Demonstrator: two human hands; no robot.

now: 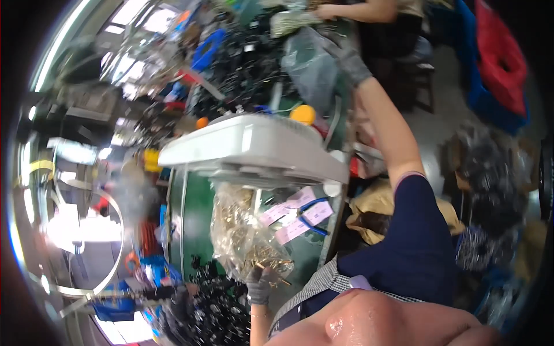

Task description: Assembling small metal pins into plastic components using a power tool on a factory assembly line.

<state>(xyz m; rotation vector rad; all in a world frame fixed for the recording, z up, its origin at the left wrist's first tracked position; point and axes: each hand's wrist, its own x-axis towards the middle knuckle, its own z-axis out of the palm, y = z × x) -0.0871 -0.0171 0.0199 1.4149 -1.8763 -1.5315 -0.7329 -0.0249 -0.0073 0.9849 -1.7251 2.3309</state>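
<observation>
My left hand (259, 285), in a grey glove with bare fingertips, is at the near end of a clear plastic bag (231, 222) of thin brass-coloured pins (262, 254). Its fingers are closed around a few of these pins. My right arm stretches far across the bench, and my right hand (349, 62), also in a grey glove, is beside a larger clear plastic bag (311, 64). Its fingers reach the bag's upper edge, but blur hides whether they grip it. Blue-handled pliers (313, 217) lie spread on pink paper slips (294, 230) near the pin bag.
A large white plastic appliance (254, 144) stands on the green bench (197, 210) between my hands. Black parts are heaped beyond it (248, 63) and at the near left (213, 305). Another person's arm (363, 11) reaches in at the far side. Bags and a blue crate (496, 115) stand on the right.
</observation>
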